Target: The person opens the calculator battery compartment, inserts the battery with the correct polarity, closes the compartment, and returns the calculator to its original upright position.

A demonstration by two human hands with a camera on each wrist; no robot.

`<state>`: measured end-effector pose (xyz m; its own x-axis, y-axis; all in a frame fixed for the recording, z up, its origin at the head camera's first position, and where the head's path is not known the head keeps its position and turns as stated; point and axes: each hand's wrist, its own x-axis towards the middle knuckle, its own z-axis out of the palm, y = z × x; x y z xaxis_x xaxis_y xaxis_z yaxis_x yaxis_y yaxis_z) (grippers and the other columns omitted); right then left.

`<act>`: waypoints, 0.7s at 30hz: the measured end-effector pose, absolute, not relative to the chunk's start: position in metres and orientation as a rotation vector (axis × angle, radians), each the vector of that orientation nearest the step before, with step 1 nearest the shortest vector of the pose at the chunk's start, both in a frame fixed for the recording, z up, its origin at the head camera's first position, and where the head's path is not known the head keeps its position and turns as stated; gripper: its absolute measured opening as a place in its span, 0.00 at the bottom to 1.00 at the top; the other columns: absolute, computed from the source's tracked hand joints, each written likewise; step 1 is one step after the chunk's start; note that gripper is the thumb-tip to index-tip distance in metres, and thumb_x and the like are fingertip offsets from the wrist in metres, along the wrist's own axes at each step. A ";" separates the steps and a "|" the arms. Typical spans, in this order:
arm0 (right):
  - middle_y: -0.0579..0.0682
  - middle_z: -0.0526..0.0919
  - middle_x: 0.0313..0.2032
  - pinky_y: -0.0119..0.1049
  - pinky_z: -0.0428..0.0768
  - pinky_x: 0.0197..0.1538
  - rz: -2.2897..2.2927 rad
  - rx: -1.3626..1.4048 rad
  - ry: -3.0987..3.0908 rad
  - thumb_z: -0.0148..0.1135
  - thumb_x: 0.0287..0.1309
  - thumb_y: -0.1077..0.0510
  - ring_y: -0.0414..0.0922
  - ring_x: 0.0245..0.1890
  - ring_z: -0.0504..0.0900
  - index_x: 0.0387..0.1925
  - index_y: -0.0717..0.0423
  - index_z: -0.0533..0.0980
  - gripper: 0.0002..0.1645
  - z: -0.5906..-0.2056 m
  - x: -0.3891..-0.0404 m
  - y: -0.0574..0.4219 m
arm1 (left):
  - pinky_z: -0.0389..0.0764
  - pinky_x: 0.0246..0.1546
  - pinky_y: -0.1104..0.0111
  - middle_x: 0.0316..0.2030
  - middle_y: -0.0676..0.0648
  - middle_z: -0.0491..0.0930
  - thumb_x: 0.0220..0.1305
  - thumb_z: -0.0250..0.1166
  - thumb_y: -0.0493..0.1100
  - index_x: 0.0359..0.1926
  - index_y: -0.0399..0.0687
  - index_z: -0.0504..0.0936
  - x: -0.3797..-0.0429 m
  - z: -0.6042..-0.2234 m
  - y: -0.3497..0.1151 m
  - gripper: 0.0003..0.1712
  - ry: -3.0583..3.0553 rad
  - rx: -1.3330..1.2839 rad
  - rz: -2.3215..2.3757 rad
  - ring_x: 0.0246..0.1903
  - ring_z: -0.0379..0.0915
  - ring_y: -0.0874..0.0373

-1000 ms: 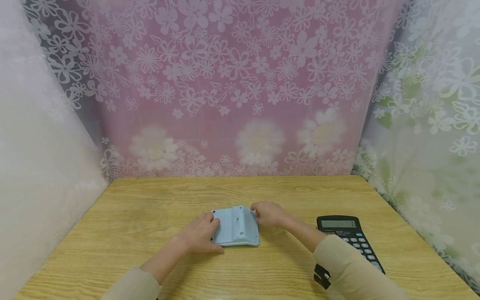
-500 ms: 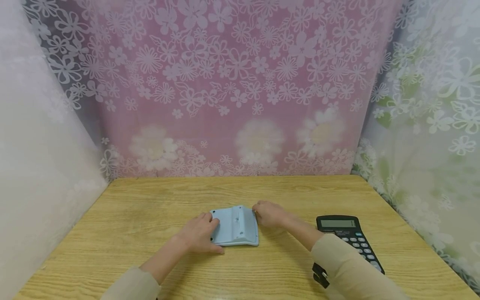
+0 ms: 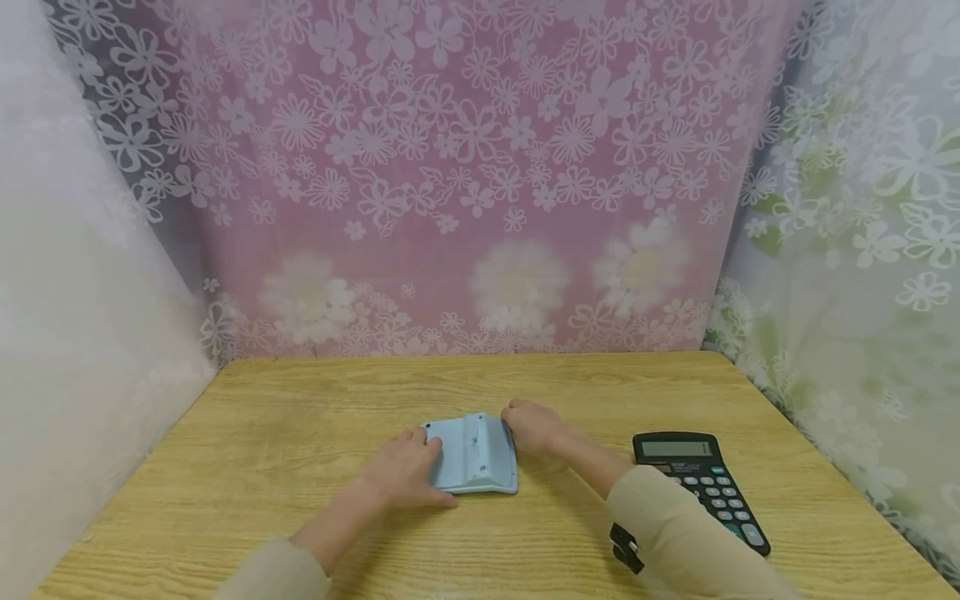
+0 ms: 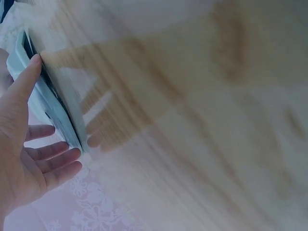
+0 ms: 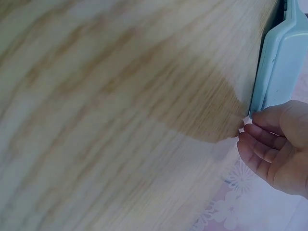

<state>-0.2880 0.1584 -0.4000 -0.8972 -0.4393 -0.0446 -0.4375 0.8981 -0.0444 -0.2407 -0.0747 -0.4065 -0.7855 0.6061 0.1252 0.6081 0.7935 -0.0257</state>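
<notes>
A light blue calculator (image 3: 453, 454) lies face down on the wooden table, its back with a raised ridge and dark feet turned up. My left hand (image 3: 405, 469) rests at its left end. In the left wrist view the left hand (image 4: 29, 149) has its thumb along the near edge and its fingers loosely extended by the end. My right hand (image 3: 532, 427) pinches the far right corner. In the right wrist view the right hand (image 5: 279, 149) has its thumb at the corner of the calculator (image 5: 284, 62) and its fingers bent beside it. The face is hidden.
A black calculator (image 3: 718, 479) lies face up at the right, partly covered by my right sleeve (image 3: 675, 533). A black strap (image 3: 626, 548) shows below that sleeve. A pink floral curtain (image 3: 465, 183) hangs behind the table (image 3: 285, 400), with pale curtains at both sides.
My left hand has shifted slightly right along the light blue calculator. My right fingers have moved slightly left over its corner, and the right sleeve uncovers more of the black calculator.
</notes>
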 end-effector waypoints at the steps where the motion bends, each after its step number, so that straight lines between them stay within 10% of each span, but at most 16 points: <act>1: 0.51 0.76 0.36 0.39 0.77 0.41 -0.049 -0.695 3.009 0.51 0.61 0.67 0.47 0.39 0.77 0.43 0.62 0.77 0.11 -0.400 -0.289 0.158 | 0.75 0.30 0.62 0.35 0.44 0.71 0.40 0.66 0.73 0.44 0.39 0.75 -0.240 -0.406 -0.074 0.45 -2.858 -0.957 -0.027 0.32 0.68 0.53; 21: 0.50 0.75 0.33 0.39 0.75 0.39 -0.143 -0.733 2.954 0.54 0.58 0.69 0.44 0.34 0.74 0.41 0.60 0.79 0.12 -0.397 -0.295 0.160 | 0.75 0.28 0.66 0.32 0.45 0.73 0.44 0.68 0.67 0.44 0.36 0.77 -0.243 -0.408 -0.074 0.40 -2.939 -0.933 -0.210 0.26 0.70 0.57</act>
<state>-0.2954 0.1599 -0.3974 -0.8800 -0.4699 -0.0691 -0.4610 0.8801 -0.1135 -0.2428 -0.0737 -0.4083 -0.8165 0.5704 0.0890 0.5773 0.8086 0.1138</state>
